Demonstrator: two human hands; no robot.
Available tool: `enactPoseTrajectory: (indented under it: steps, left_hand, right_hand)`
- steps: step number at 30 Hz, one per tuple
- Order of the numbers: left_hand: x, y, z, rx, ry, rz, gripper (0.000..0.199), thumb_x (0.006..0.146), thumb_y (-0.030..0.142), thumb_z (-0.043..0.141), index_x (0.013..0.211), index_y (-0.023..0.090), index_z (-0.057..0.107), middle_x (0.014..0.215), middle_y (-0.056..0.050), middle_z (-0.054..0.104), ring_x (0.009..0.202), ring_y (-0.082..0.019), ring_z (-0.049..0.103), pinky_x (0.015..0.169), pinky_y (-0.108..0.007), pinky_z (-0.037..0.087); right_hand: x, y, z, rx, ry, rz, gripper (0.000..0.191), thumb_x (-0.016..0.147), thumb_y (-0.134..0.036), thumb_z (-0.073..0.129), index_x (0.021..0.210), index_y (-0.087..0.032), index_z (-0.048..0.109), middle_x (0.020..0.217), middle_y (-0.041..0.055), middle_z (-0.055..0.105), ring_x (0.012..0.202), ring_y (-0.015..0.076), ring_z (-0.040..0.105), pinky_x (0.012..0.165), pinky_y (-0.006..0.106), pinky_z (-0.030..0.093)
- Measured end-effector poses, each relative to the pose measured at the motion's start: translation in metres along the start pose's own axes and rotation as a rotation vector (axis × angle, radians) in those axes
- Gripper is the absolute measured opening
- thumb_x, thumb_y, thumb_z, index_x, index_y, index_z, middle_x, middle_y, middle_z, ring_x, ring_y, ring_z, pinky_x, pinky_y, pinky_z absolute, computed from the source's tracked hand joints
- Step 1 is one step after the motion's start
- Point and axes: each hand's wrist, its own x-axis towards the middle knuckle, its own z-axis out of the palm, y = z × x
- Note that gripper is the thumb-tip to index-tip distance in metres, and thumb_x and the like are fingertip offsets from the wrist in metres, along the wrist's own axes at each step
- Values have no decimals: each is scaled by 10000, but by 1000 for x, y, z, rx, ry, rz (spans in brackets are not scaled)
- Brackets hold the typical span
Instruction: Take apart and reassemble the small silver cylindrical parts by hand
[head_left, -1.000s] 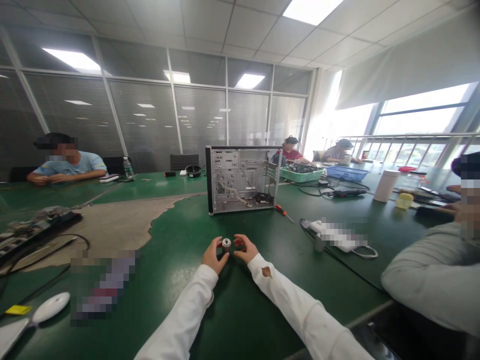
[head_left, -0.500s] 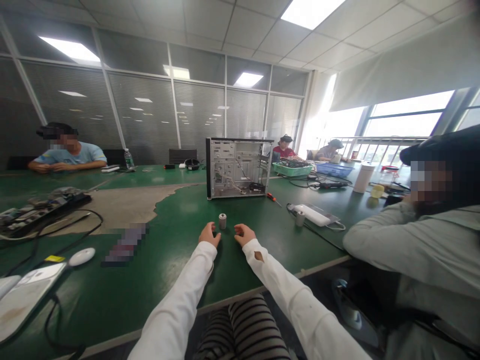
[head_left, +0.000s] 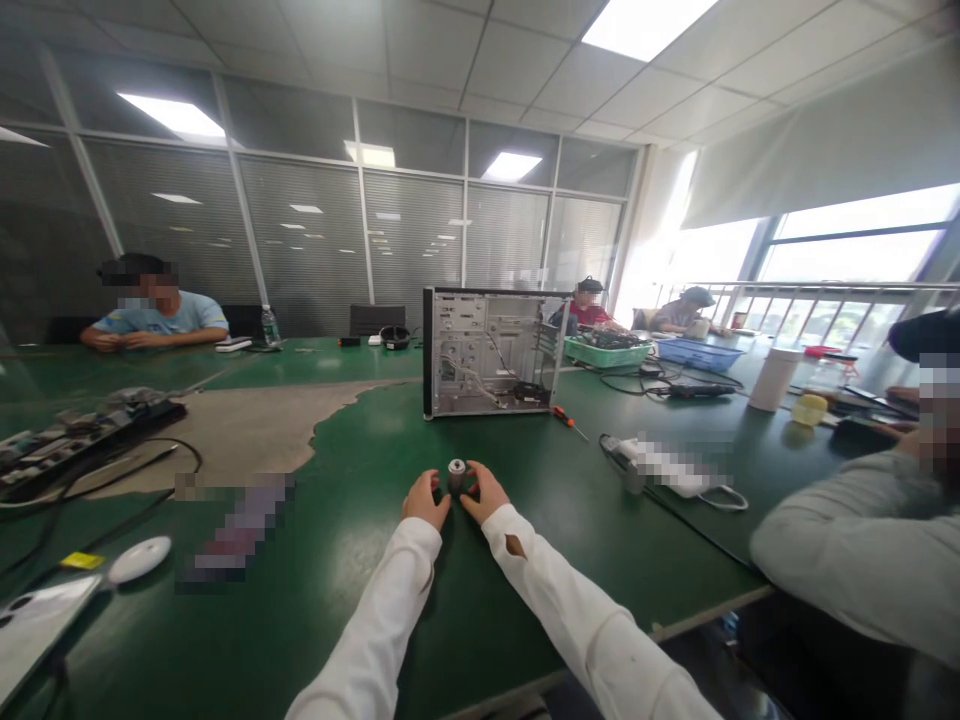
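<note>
A small grey metal cylinder (head_left: 457, 477) with a dark spot in its light top is at the near middle of the green table (head_left: 360, 560). My right hand (head_left: 487, 492) is closed round its right side, fingers and thumb against it. On the other side, my left hand (head_left: 425, 500) is curled with fingers and thumb apart; its thumb tip lies close to the cylinder's lower edge, and I cannot tell whether it touches. Beyond both hands stands an open computer case (head_left: 491, 350), its inside facing me. An orange-handled screwdriver (head_left: 564, 418) lies by the case's right corner.
A second small cylinder (head_left: 634, 477) stands by a white device (head_left: 671, 468) with a cable. On the left are a blurred phone-like item (head_left: 238, 530), a white mouse (head_left: 140, 560) and a power strip (head_left: 82, 445). A co-worker's sleeve (head_left: 840, 520) rests at the right edge.
Both hands have come in close around the cylinder, and the right hand has taken hold of it. The view has moved nearer and shifted, so the co-worker appears farther right.
</note>
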Motion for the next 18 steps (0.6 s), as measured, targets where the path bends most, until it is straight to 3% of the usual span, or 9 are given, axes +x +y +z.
enactPoseTrajectory:
  steps: [7,11,18]
  left_hand:
    - [31,-4,8,-124,-85,111,431,569,103,546,981,209,474,987,-45,573,904,-184,534,791,-318,399]
    - [40,-9,11,-153,-120,111,444,549,67,514,965,221,503,961,-50,580,904,-213,523,807,-363,392]
    - [49,-17,17,-218,-150,114,447,550,67,454,967,219,509,945,-65,567,902,-224,505,814,-393,387]
  right_hand:
    - [37,2,11,129,-46,-78,495,565,-106,500,1041,-232,443,942,19,538,754,150,504,733,299,418]
    - [43,2,11,187,-85,-56,448,561,-96,494,991,-222,483,883,22,554,743,160,512,708,298,427]
    - [46,3,12,241,-96,8,434,578,-92,496,987,-235,481,946,38,544,878,197,503,782,324,417]
